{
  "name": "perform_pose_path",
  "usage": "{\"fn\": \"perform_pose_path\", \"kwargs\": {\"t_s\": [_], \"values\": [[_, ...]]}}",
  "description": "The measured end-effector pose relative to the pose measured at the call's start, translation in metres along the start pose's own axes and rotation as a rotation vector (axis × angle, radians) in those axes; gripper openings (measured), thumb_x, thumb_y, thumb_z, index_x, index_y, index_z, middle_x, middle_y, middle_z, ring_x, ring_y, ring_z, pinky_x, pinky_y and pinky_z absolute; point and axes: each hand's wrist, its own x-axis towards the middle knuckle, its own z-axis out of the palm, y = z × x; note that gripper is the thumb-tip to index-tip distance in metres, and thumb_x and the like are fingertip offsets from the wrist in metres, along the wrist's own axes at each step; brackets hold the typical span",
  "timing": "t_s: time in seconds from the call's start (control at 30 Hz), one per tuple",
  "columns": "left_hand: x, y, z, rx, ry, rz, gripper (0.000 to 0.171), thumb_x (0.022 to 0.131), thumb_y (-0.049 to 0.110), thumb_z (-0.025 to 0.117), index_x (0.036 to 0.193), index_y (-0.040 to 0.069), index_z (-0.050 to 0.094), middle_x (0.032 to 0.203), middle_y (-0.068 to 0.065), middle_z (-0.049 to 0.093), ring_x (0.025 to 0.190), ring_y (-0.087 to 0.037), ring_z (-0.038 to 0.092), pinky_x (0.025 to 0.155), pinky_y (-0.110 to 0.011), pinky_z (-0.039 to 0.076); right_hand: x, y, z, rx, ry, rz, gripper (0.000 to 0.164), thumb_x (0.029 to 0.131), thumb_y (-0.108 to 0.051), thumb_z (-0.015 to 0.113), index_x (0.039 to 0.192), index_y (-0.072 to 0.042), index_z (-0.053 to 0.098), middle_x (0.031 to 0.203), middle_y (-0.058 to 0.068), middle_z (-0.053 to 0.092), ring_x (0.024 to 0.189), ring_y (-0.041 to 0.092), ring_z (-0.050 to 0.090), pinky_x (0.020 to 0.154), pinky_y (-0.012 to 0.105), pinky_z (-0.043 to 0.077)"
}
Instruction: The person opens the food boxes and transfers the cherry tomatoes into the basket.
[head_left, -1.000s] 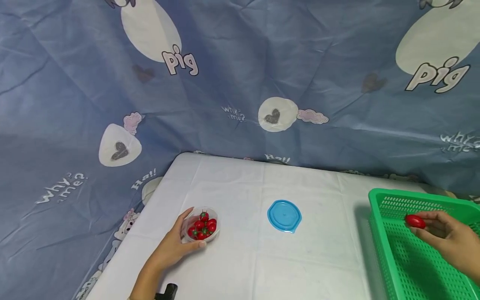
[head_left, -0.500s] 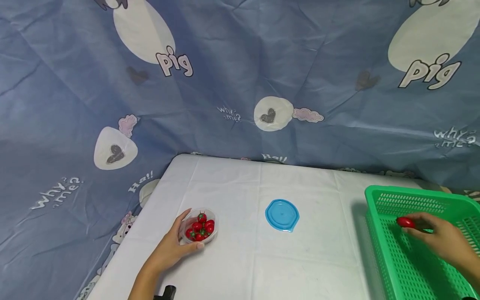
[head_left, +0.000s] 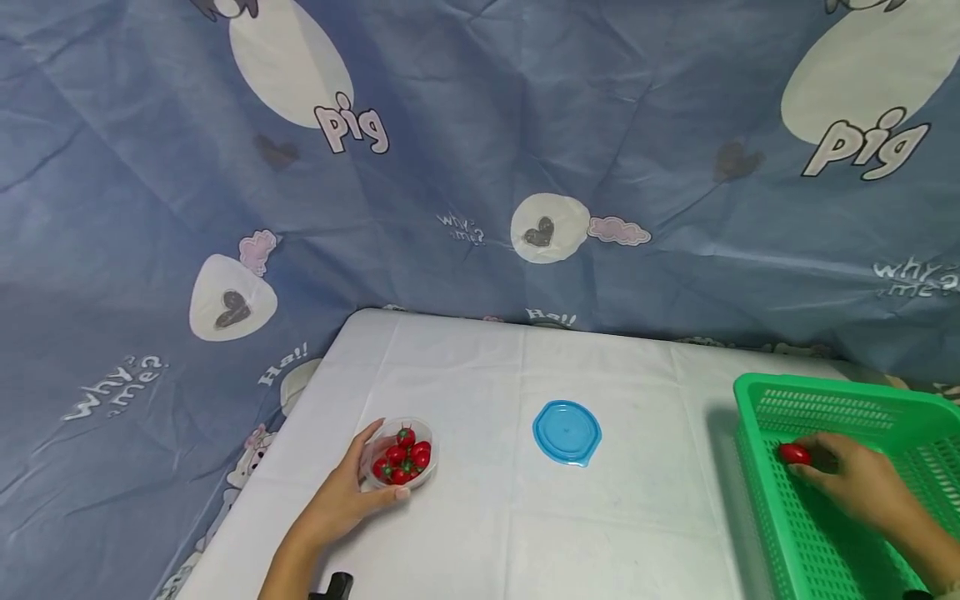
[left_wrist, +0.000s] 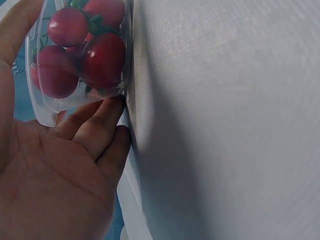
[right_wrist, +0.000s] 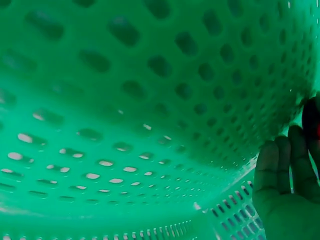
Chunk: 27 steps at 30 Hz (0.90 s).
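My left hand (head_left: 337,502) curls round a clear plastic tub (head_left: 372,450) on the left of the white table, thumb on the near side and fingers on the far side. Several red cherry tomatoes (left_wrist: 103,60) with green stems lie inside it. At the right, my right hand (head_left: 855,477) is low inside a green basket (head_left: 840,385), fingertips and thumb pinching one red cherry tomato (head_left: 792,453) close over the basket floor near its left wall. In the right wrist view that hand (right_wrist: 285,190) shows at the right edge, the tomato dark and mostly cut off.
A blue plastic lid (head_left: 567,432) lies flat on the white tablecloth (head_left: 630,517) between the tub and the basket. Behind and left of the table hangs a blue printed cloth (head_left: 420,167). The basket's perforated walls rise around my right hand.
My right hand has moved left and down inside the basket with the cherry tomato, toward the left wall. My left hand has stayed on the tub. The head view has shifted slightly.
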Motion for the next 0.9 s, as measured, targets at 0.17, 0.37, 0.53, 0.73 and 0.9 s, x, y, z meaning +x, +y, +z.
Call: {"fn": "perform_pose_path", "kwargs": {"t_s": [0.17, 0.37, 0.53, 0.73, 0.9], "values": [[-0.001, -0.001, 0.000, -0.006, 0.008, 0.006, 0.104, 0.072, 0.042, 0.084, 0.151, 0.041, 0.015, 0.151, -0.001, 0.038, 0.141, -0.035, 0.027, 0.110, -0.062, 0.019, 0.003, 0.000, 0.000, -0.016, -0.005, -0.027, 0.039, 0.076, -0.024, 0.081, 0.100, 0.001, 0.066, 0.088, 0.010, 0.063, 0.075, 0.026, 0.060, 0.059, 0.045, 0.049], [-0.001, -0.002, 0.001, 0.014, 0.015, 0.006, 0.104, 0.072, 0.044, 0.083, 0.151, 0.042, 0.015, 0.152, -0.002, 0.038, 0.141, -0.039, 0.025, 0.108, -0.065, 0.018, 0.001, 0.000, -0.002, -0.045, 0.000, -0.059, 0.035, 0.076, -0.019, 0.081, 0.100, 0.003, 0.065, 0.083, 0.006, 0.057, 0.070, 0.019, 0.053, 0.056, 0.040, 0.044], [0.000, -0.002, 0.002, 0.023, 0.014, 0.007, 0.104, 0.072, 0.045, 0.083, 0.150, 0.043, 0.016, 0.152, -0.004, 0.036, 0.141, -0.040, 0.024, 0.107, -0.065, 0.019, 0.000, 0.001, -0.004, -0.051, -0.006, -0.059, 0.042, 0.076, -0.019, 0.081, 0.104, 0.006, 0.063, 0.086, 0.010, 0.057, 0.073, 0.024, 0.056, 0.058, 0.043, 0.046], [0.001, 0.000, 0.002, 0.010, 0.011, 0.015, 0.103, 0.072, 0.043, 0.084, 0.150, 0.042, 0.017, 0.152, -0.005, 0.036, 0.141, -0.038, 0.025, 0.108, -0.064, 0.019, 0.001, -0.001, -0.007, 0.023, -0.046, 0.010, 0.059, 0.080, -0.029, 0.079, 0.116, 0.012, 0.057, 0.096, 0.022, 0.063, 0.082, 0.036, 0.062, 0.062, 0.047, 0.051], [0.000, 0.001, 0.002, -0.005, -0.002, 0.042, 0.102, 0.074, 0.039, 0.083, 0.151, 0.038, 0.017, 0.151, -0.005, 0.039, 0.141, -0.037, 0.025, 0.109, -0.064, 0.018, 0.000, -0.006, -0.011, 0.049, -0.041, 0.045, 0.069, 0.082, -0.040, 0.075, 0.122, 0.011, 0.054, 0.107, 0.031, 0.061, 0.091, 0.045, 0.061, 0.064, 0.047, 0.052]]}}
